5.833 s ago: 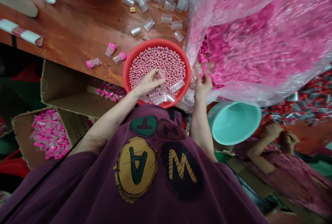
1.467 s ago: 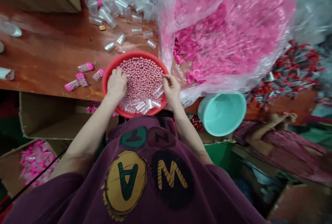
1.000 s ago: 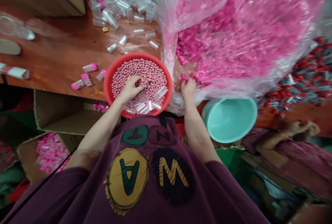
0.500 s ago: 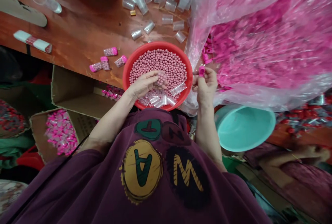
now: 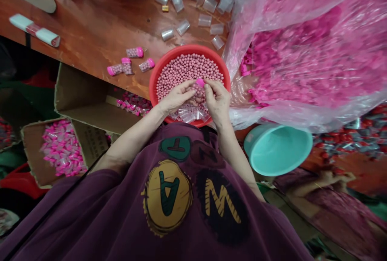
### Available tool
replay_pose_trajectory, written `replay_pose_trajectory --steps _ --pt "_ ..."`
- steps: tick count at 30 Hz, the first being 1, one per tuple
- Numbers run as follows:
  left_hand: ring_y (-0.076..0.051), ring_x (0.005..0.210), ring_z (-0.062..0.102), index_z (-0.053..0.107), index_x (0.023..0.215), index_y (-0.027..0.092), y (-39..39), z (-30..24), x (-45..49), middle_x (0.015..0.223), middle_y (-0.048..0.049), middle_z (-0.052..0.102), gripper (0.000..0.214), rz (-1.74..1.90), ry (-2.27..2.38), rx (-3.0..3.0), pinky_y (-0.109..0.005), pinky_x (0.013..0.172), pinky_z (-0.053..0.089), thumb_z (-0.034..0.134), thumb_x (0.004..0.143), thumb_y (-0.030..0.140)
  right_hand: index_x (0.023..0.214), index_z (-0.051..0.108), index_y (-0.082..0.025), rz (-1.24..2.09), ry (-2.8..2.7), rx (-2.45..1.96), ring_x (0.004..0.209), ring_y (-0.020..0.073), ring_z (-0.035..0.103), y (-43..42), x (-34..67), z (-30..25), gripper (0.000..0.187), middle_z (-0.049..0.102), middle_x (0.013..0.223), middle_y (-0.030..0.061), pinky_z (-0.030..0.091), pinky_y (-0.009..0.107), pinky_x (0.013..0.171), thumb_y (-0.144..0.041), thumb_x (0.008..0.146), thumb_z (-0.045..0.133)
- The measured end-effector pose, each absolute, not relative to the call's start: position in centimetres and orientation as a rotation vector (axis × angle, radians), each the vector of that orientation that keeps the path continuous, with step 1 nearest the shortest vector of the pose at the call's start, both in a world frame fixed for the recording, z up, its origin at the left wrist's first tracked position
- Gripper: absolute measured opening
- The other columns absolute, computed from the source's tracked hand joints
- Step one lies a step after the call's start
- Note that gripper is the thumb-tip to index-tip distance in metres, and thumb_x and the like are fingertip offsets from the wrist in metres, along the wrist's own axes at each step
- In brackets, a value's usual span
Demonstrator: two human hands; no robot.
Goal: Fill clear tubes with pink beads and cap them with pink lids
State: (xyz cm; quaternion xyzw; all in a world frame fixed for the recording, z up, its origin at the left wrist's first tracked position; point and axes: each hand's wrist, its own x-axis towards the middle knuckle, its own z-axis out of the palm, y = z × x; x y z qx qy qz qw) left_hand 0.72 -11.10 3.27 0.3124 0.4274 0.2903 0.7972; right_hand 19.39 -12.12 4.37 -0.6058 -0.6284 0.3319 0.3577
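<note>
We are holding a clear plastic tube [image 5: 197, 95] of pink beads in our left hand [image 5: 176, 98], its fingers together and curled around it, over the middle of a red plastic basin [image 5: 155, 85]. Our right hand [image 5: 218, 100] is pinching a pink cap [image 5: 200, 82] between thumb and fingertips, right at the tube's upper end; the fingers hide the joint, so we cannot tell whether the cap is seated. Working low over the basin is serving us well, since any stray bead would fall back among the pink beads [image 5: 187, 69].

Loose clear tubes [image 5: 189, 115] are lying along the basin's near side, right under our wrists, and could catch a hand. On the wooden bench [image 5: 90, 15], capped bead tubes [image 5: 127, 65] are lying just left of the basin, and empty clear tubes [image 5: 184, 27] are scattered beyond it. A plastic bag of pink caps [image 5: 302, 63] is bulging close on the right, crowding that hand. A teal bowl [image 5: 278, 150] is sitting tilted below the bag, a cardboard box of capped tubes [image 5: 62, 148] is standing to our left, and a co-worker's hands [image 5: 332, 178] are working off to the right.
</note>
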Motion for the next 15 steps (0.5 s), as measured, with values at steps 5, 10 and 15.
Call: replay_pose_trajectory --steps 5,10,15 --pt "-0.022 0.090 0.076 0.070 0.143 0.022 -12.0 2.1 1.5 0.117 -0.0096 0.077 0.053 0.727 0.996 0.693 -0.041 0.085 0.064 0.076 0.100 0.052 0.119 0.082 -0.025 0.848 -1.646 -1.531 0.101 0.0250 0.077 -12.6 19.2 5.2 0.035 0.083 0.109 0.0080 0.065 0.046 0.095 -0.048 0.112 0.057" --pt "-0.013 0.079 0.068 0.074 0.134 0.025 -12.6 1.6 2.0 0.109 -0.0047 0.075 0.040 0.817 1.005 0.675 -0.028 0.073 0.059 0.078 0.100 0.047 0.122 0.081 -0.024 0.729 -1.763 -1.575 0.100 0.0239 0.077 -13.2 19.1 5.9 0.036 0.083 0.109 0.0082 0.065 0.044 0.094 -0.045 0.115 0.052" --pt "-0.011 0.077 0.065 0.077 0.131 0.024 -12.0 2.9 1.5 0.101 -0.0026 0.074 0.036 0.776 0.945 0.654 -0.022 0.069 0.056 0.080 0.099 0.039 0.124 0.080 -0.023 0.600 -1.825 -1.519 0.104 0.0250 0.077 -13.6 19.2 5.9 0.035 0.083 0.112 0.0102 0.065 0.045 0.097 -0.040 0.116 0.051"
